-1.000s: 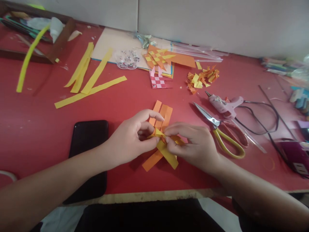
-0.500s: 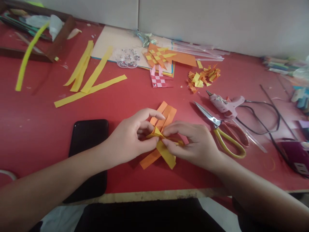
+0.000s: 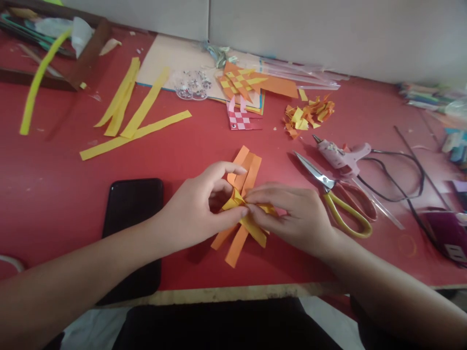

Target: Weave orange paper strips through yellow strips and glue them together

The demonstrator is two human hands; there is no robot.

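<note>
Orange and yellow paper strips (image 3: pixel 251 171), crossed and folded over one another, are between my hands near the table's front edge. My left hand (image 3: pixel 204 206) pinches the folded middle from the left, its thumb across the front and its index finger raised. From the right, my right hand (image 3: pixel 292 214) grips the yellow strips with thumb and fingertips. Loose ends fan out above and below. My fingers hide part of the crossing. Left of them lies a black phone (image 3: pixel 133 209), partly under my left forearm.
Scissors (image 3: pixel 324 182) and a pink glue gun (image 3: pixel 339 158) with its cord lie to the right. Yellow strips (image 3: pixel 134 136) are at the left, a checkered paper fish (image 3: pixel 241 116) and paper scraps (image 3: pixel 308 115) further back. A wooden tray (image 3: pixel 89 56) stands at the far left.
An orange strip end now sticks out downward below my hands. The upper strip ends have shifted slightly up and left, and my left thumb has slid a little to the right.
</note>
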